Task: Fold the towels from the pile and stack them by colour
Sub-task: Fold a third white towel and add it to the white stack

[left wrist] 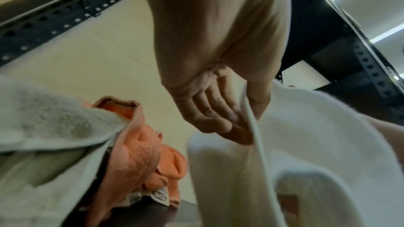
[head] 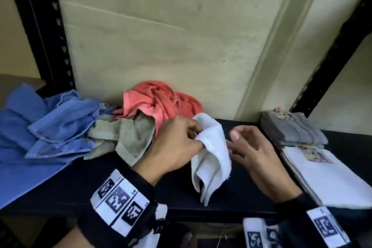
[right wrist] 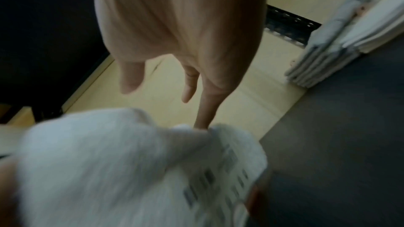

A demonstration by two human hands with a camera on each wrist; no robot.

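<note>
So the counter [head: 241, 197] is a dark shelf top. Left of the white towel [head: 211, 147] there's a big blue heap [head: 40, 137], with the coral [head: 161, 100] and olive [head: 130, 137] ones bunched right behind and beside it, all unfolded. To its right sit two done stacks, white [head: 332, 177] near and grey [head: 291, 131] behind. The white towel hangs just above the counter, pinched at its top edge by the left hand [head: 173, 145], fingers [left wrist: 210, 110] clamped on the hem. The right hand [head: 259, 153] is just beside it, fingers [right wrist: 131, 78] spread, one fingertip touching the cloth, not gripping. Looks like the pick-up-and-open-out step. Next I'd say the right hand needs to find a corner so the towel can be spread flat and folded, then go on the white stack.
</note>
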